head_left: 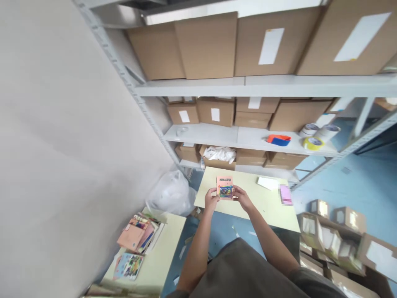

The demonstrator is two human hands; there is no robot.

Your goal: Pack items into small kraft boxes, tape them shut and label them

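Between my two hands is a pink book (225,181) with a dark title line and a colourful picture on its cover. My left hand (211,200) grips its left edge, the thumb lying on the front. On the right edge, my right hand (242,197) holds it in the same way. The book is over the pale yellow table (248,206), near its left part; whether it touches the top I cannot tell. White paper (268,183) and a pink item (285,195), blurred in part, lie farther right on this table.
A side table (166,244) at left bears stacked books (136,232). A white plastic bag (172,192) stands by the wall. Ahead is a shelf rack (214,134) with cardboard boxes (207,45), tape rolls (313,143) and an orange-blue item (279,140). More boxes (350,219) cover the floor at right.
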